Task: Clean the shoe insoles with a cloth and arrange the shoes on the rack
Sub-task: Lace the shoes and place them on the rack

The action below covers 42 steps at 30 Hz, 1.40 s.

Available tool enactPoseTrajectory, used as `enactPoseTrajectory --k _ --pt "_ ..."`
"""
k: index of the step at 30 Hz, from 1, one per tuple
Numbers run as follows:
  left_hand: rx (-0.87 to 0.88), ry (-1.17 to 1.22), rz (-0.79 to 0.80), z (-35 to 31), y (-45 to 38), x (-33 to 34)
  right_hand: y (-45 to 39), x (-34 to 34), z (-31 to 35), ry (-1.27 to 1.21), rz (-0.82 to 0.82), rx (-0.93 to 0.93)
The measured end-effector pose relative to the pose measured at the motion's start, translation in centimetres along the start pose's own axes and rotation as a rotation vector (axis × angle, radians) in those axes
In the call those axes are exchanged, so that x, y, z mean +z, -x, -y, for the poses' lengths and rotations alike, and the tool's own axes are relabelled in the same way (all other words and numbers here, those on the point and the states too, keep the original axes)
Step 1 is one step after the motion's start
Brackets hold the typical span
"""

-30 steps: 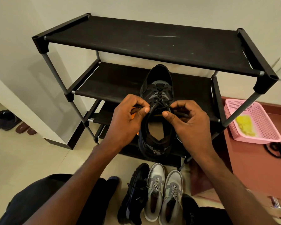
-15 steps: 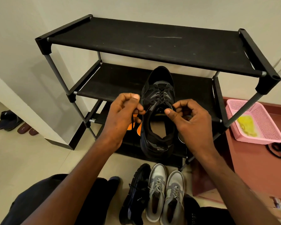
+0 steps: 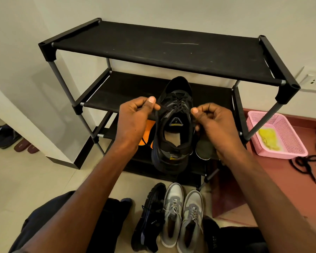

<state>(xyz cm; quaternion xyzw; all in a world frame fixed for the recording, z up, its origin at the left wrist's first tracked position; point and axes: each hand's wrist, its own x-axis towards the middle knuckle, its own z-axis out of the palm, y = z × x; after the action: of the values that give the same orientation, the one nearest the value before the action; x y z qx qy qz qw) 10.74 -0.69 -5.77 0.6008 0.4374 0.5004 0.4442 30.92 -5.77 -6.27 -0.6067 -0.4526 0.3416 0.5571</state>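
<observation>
Black mesh lace-up sneaker (image 3: pixel 173 125) with a thick dark sole stands toe-away in front of the black fabric-shelved metal rack (image 3: pixel 162 52), its opening showing a tan inner lining and a yellow tongue label. It sits between the two hands. Left hand (image 3: pixel 135 121) pinches a black lace end (image 3: pixel 162 107) between thumb and forefinger; right hand (image 3: pixel 210 121) is curled beside the tongue, apparently pinching the other lace.

Pale wall (image 3: pixel 171 10) behind, with a white socket (image 3: pixel 313 81) at right; cream tiled floor (image 3: pixel 22 176), reddish step (image 3: pixel 281 170) to the right.
</observation>
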Motion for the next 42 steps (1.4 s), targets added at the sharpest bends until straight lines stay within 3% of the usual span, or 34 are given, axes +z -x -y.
enactPoseTrajectory --k 7,11,15,27,42 --pt "0.251 -0.430 -0.135 0.4 -1.3 -2.4 -1.5 -2.9 0.0 0.636 0.021 -0.452" --pt "0.332 -0.686 -0.097 -0.3 -1.5 -4.0 -1.8 -4.8 0.2 0.814 -0.064 -0.436" --pt "0.321 -0.759 -0.158 -0.6 -1.8 -4.9 -1.2 -5.4 1.3 0.921 -0.112 -0.340" --pt "0.092 -0.649 -0.282 -0.8 -1.8 -4.1 -0.4 -5.2 2.3 0.757 -0.346 -0.086" --pt "-0.014 -0.598 -0.250 -1.0 -2.2 -4.3 -0.7 -5.0 2.2 0.454 -0.405 0.115"
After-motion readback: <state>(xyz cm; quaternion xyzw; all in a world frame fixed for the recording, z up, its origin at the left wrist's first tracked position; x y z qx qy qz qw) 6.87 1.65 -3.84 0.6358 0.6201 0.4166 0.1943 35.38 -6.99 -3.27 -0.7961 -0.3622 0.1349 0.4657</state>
